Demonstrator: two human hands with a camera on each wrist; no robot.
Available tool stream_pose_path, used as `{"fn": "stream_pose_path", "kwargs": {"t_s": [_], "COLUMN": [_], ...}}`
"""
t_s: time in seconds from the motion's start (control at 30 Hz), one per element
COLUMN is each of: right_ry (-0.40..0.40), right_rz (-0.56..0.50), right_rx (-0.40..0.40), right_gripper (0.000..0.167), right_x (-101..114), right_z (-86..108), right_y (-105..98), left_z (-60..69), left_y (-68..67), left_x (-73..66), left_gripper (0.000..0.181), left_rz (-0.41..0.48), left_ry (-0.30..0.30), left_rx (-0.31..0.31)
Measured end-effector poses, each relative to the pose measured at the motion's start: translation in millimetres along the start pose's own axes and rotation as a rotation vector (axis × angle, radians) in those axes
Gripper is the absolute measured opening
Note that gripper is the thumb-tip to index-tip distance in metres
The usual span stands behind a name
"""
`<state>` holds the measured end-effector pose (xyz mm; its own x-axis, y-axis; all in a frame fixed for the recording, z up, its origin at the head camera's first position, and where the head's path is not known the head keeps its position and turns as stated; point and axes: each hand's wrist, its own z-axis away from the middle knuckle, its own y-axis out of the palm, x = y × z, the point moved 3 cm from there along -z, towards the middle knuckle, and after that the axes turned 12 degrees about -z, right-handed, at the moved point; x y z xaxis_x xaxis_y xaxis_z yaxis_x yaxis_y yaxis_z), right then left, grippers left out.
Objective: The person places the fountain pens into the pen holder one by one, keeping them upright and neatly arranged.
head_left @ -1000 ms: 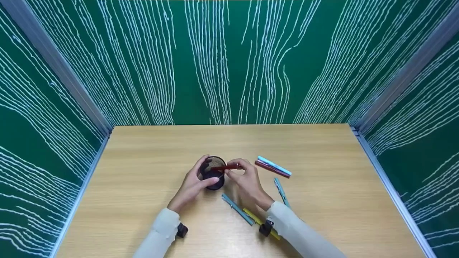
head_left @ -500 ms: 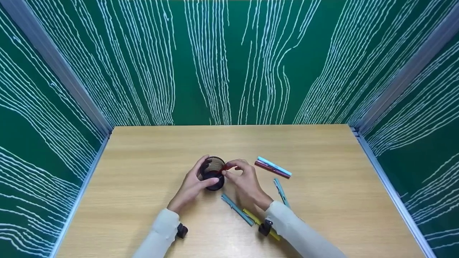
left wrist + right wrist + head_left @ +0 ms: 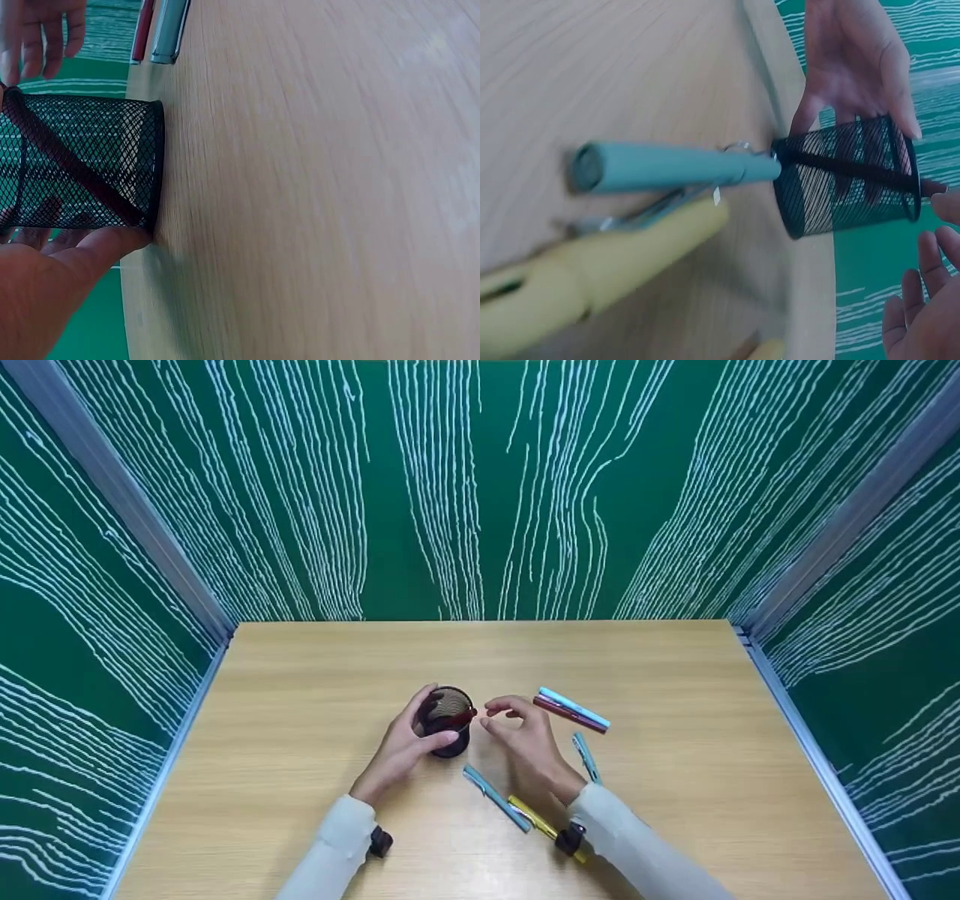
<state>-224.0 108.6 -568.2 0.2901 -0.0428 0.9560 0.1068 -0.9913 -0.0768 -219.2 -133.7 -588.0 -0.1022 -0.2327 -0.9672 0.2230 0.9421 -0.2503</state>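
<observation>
Red pen (image 3: 463, 716) leans diagonally inside the black mesh cup (image 3: 450, 703), its end poking past the rim; the cup stands on the surface (image 3: 315, 720). Left hand (image 3: 401, 750) grips the cup, thumb and fingers around its sides. Right hand (image 3: 534, 742), empty, fingers loosely bent, is just beside the pen's end. Nearby lie 2 teal pens (image 3: 496, 799) and 1 yellow pen (image 3: 532, 816).

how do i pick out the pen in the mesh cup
On the wooden table, find the black mesh cup in the person's left hand. Leaning inside it is the dark red pen, the only pen in the cup; the other red pen lies beside a light blue pen.
</observation>
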Motion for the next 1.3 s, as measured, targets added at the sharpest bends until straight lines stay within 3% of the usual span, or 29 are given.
{"fn": "stream_pose_path", "kwargs": {"t_s": [0.33, 0.63, 0.83, 1.3], "right_ry": [0.074, 0.126, 0.119, 0.193], "right_rz": [0.079, 0.029, 0.039, 0.107], "right_rx": [-0.045, -0.098, -0.135, -0.151], "right_gripper": [0.014, 0.022, 0.02, 0.023], "right_x": [-10, -19, -26, -30], "right_z": [7.9, 13.8, 19.3, 43.1], "right_y": [-36, -67, -86, -112], "left_z": [-0.6, -0.6, -0.9, -0.1], "left_y": [0.5, 0.4, 0.3, -0.1], "left_x": [0.5, -0.3, -0.6, -1.1], "left_gripper": [0.095, 0.096, 0.097, 0.097], "left_rz": [0.035, 0.03, 0.023, -0.001], "left_ry": [-0.005, 0.006, 0.009, -0.005], "left_rx": [0.0, -0.001, 0.0, -0.003]}}
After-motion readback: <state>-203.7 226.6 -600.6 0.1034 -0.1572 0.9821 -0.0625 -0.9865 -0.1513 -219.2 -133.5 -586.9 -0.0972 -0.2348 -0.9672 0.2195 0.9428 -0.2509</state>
